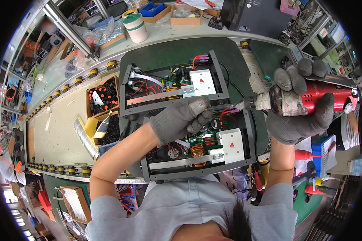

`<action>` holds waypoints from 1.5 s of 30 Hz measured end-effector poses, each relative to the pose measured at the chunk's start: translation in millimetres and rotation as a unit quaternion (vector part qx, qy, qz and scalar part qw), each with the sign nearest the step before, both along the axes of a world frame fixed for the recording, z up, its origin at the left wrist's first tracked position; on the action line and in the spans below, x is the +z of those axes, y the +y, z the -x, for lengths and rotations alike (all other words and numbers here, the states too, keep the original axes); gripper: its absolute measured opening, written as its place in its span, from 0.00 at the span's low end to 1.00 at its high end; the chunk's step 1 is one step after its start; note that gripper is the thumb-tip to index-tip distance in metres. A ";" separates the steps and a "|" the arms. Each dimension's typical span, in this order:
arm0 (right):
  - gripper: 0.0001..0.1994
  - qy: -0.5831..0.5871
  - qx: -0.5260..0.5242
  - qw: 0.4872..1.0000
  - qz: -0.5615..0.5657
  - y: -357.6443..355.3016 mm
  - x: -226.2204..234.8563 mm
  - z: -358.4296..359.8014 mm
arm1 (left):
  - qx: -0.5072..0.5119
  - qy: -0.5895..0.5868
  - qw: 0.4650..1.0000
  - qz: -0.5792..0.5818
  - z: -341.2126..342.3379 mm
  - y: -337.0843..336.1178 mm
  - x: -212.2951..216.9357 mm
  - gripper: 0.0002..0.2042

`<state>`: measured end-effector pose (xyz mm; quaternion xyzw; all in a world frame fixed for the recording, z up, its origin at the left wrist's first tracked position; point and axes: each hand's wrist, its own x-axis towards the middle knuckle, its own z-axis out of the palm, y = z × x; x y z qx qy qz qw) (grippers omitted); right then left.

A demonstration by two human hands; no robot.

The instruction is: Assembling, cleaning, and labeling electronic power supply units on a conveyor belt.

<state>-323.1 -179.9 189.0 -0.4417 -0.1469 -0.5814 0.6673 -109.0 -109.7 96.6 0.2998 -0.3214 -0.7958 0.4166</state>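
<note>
My right hand [299, 122], in a grey glove, is wrapped round a red power screwdriver [317, 98] with pale tape about its front. The tool lies level, its thin bit pointing left toward my other hand. My gloved left hand [183, 120] is closed in a pinch at the bit's tip; whatever small thing its fingers hold is too small to make out. Beneath both hands are two open grey metal chassis. The far chassis [177, 105] and the near chassis [197, 170] each show a circuit board, wires and a white plate with a red triangle.
Left of the chassis stand a cardboard box of black and orange parts [102, 98] and a box of small black screws [109, 130]. A silver roll [86, 138] leans beside them. Behind are a white canister with a green lid [136, 28] and a black monitor-like case [251, 18].
</note>
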 end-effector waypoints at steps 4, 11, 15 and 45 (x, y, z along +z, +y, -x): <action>0.23 0.017 -0.006 1.000 -0.001 -0.3 -0.8 -1.6 | 0.010 -0.004 1.000 0.011 0.6 0.0 2.9 0.15; 0.23 0.049 0.008 0.999 0.019 -14.1 20.2 -1.0 | -0.007 -0.049 0.996 0.072 -3.3 -16.9 31.2 0.18; 0.22 0.036 -0.023 0.998 0.048 -32.0 30.3 -4.7 | 0.065 -0.330 0.933 0.129 -25.6 -49.5 45.5 0.28; 0.22 0.091 -0.098 0.991 -0.011 -133.2 -33.1 -39.1 | -0.250 -0.701 0.623 0.239 -89.3 -207.1 10.1 0.13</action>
